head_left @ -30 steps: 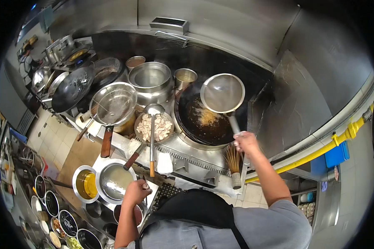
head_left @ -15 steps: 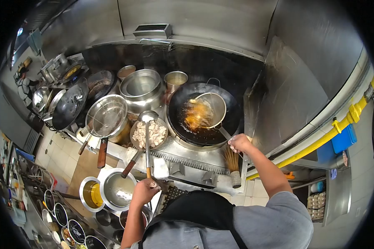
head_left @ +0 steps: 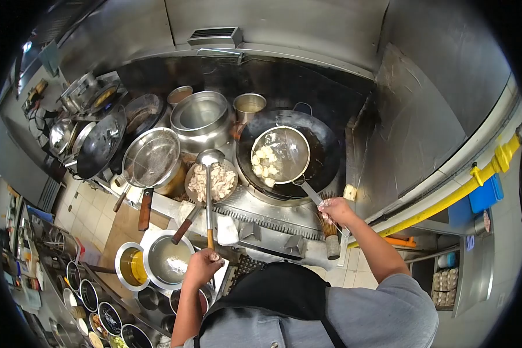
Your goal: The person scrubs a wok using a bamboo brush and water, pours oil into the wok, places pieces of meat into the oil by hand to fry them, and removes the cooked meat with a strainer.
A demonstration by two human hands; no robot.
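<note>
My right hand (head_left: 336, 211) grips the handle of a round mesh strainer (head_left: 290, 152), which is over the black wok (head_left: 325, 139). Pale yellowish pieces (head_left: 264, 162) lie in the left part of its mesh. Dark liquid shows in the wok beside the strainer. My left hand (head_left: 204, 265) is closed near the lower end of the ladle's wooden handle; what it holds, if anything, is too small to name. The ladle (head_left: 209, 158) rests across a strainer of pale meat pieces (head_left: 221, 181), left of the wok.
A second mesh strainer (head_left: 152, 156) sits on a pot at the left. Behind are a large metal pot (head_left: 200, 113) and a small one (head_left: 250, 104). Bowls of cloudy liquid (head_left: 167, 258) and yellow oil (head_left: 134, 267) stand lower left. A bamboo brush (head_left: 331, 240) is below my right hand.
The strainer in my right hand went down into the wok, then came up with pale pieces in it. The bright orange bubbling in the wok is gone from view.
</note>
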